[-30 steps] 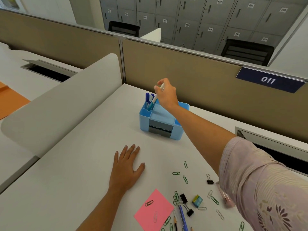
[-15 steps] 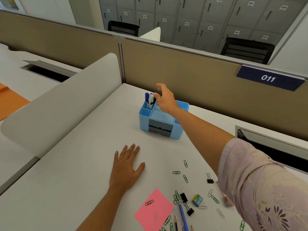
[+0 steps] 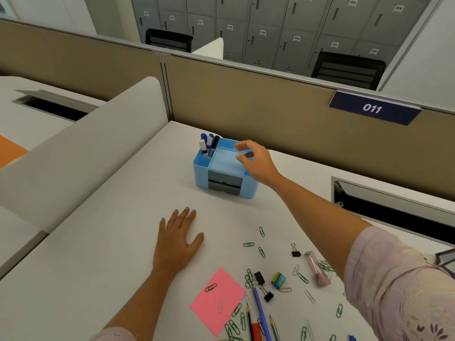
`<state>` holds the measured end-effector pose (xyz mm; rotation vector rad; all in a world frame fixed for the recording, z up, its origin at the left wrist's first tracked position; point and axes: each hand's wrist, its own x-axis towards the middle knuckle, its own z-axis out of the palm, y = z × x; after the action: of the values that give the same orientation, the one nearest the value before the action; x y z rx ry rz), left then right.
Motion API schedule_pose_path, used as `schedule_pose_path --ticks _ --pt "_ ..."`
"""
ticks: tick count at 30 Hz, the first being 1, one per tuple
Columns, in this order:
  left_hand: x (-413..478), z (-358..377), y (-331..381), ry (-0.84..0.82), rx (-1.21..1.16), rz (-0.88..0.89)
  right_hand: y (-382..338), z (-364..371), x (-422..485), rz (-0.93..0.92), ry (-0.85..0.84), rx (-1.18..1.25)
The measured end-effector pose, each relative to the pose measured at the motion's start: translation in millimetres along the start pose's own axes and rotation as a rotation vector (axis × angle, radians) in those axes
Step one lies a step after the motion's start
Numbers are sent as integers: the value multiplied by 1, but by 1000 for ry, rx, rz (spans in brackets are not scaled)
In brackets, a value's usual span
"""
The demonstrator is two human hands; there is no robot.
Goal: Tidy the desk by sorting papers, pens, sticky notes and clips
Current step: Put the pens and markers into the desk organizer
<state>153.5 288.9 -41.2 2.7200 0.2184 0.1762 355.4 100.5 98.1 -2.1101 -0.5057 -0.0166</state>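
The right hand (image 3: pixel 256 161) hovered empty and loose-fingered over the blue organizer (image 3: pixel 202 169), whose corner slot held pens (image 3: pixel 208 145), the left hand (image 3: pixel 176 242) lay flat on the table (image 3: pixel 98 254), and the loose pens (image 3: pixel 260 310) among the clips (image 3: pixel 261 252) would probably best be pinched mid-shaft.

Bare desk (image 3: pixel 103 242) beside scattered clips (image 3: pixel 261 252)

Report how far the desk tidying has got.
Done: several markers stand in a corner compartment of the blue organizer. In hand: nothing; the right hand hovers empty over it, the left hand rests flat on the desk. Left: the pink sticky note, paper clips, binder clips, pens and pencils lie loose.
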Motion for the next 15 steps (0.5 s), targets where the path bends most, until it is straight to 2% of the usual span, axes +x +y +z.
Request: schedule_pose_path --ticks 7,15 --pt "-7 -1 1 -8 4 -19 8 -20 -53 4 47 6" --pt "-44 -1 5 31 -17 -74 29 -13 -156 161 -115 36"
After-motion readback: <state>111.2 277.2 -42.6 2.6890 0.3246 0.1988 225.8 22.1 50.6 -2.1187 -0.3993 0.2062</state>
